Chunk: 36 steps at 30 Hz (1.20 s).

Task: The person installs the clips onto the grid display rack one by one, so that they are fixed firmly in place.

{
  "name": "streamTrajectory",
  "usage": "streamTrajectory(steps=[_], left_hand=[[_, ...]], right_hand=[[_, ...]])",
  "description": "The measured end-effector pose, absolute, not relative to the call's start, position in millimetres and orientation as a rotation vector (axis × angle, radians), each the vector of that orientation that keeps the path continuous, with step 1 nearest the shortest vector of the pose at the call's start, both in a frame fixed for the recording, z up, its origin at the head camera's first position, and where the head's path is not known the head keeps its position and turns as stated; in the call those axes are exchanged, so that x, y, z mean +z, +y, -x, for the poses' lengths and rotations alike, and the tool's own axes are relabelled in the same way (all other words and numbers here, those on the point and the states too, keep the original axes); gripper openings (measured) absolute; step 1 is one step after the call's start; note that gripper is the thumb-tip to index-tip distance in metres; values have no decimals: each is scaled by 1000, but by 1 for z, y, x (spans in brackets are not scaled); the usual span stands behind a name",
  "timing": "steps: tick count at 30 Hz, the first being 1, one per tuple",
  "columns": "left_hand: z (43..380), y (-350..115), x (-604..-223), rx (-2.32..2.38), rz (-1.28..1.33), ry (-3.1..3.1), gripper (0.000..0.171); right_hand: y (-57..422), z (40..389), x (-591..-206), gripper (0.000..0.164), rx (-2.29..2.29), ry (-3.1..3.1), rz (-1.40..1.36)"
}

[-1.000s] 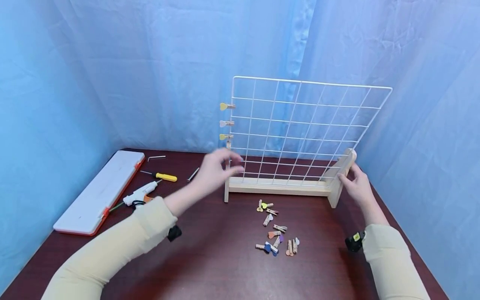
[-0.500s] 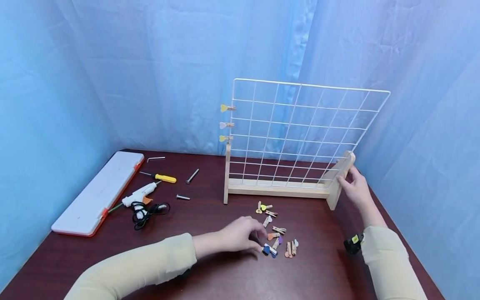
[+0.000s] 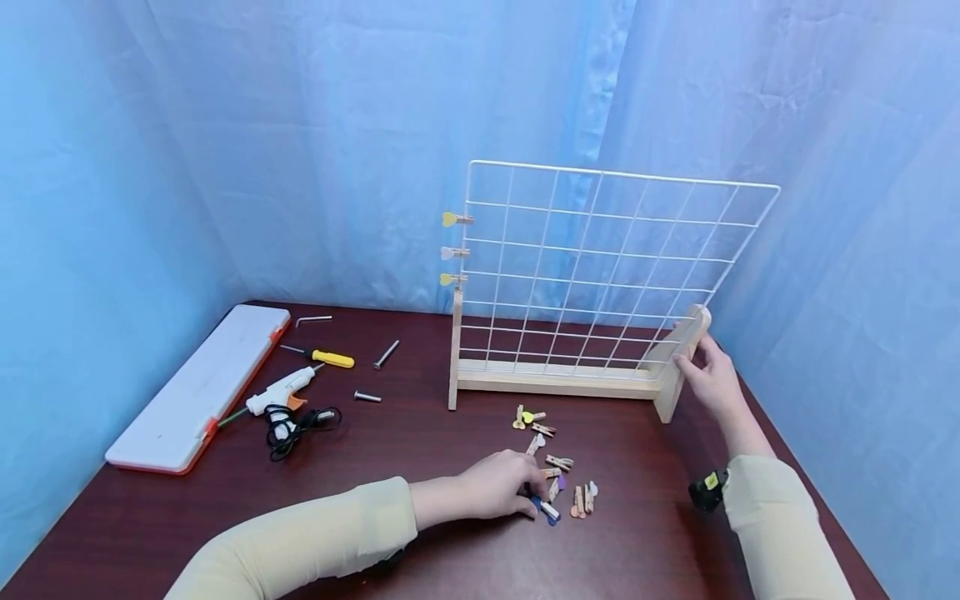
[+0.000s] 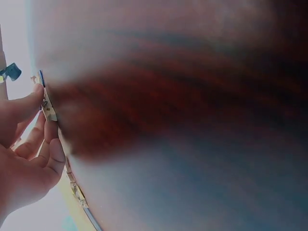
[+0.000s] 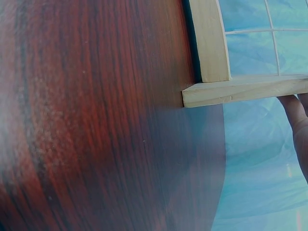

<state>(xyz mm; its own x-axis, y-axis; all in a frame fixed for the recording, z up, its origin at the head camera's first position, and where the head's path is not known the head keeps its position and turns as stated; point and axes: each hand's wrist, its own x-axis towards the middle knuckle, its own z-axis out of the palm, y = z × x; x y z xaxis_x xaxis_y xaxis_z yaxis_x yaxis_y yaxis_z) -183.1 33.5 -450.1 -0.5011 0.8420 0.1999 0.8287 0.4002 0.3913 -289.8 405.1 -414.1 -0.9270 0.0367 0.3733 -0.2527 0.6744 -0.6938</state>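
Note:
My left hand (image 3: pixel 498 486) is low over the loose clothespins, its thumb and fingertips pinching a clothespin (image 4: pixel 49 111) in the left wrist view. In the head view the hand partly hides the pieces under it, and a blue heart (image 3: pixel 536 502) shows by the fingertips. My right hand (image 3: pixel 712 375) grips the right wooden upright (image 3: pixel 681 367) of a stand with a white wire grid (image 3: pixel 600 242). In the right wrist view its fingers (image 5: pixel 294 113) touch the upright's outer side. Three heart clothespins, including a white one (image 3: pixel 453 252), are clipped along the grid's left edge.
Several loose clothespins (image 3: pixel 558 462) lie in front of the stand. At the left are a white case (image 3: pixel 198 387), a glue gun (image 3: pixel 281 390) with a black cord, a yellow screwdriver (image 3: pixel 332 358), a hex key (image 3: pixel 313 318) and two bolts (image 3: pixel 386 355). Blue curtains (image 3: pixel 337 167) surround the table.
My left hand has come down from the stand's left side to the loose clothespins, then shifted slightly right and now pinches one. My right hand stays on the upright.

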Motion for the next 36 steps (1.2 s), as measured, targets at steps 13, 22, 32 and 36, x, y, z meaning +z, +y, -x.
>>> streamTrajectory(steps=[13,22,32,36], left_hand=[[189,25,-446,631,-1536,2658,19],[195,10,-426,673,-1563,2718,20],[215,-25,-365,1254,-1351,2756,6],[228,-44,-331,1576,-1170,2800,5]], right_hand=[[402,288,-413,52,1141,-2536,-155],[405,289,-415,51,1127,-2533,-154],[404,289,-415,50,1062,-2543,-138],[403,288,-414,49,1058,-2527,-139]])
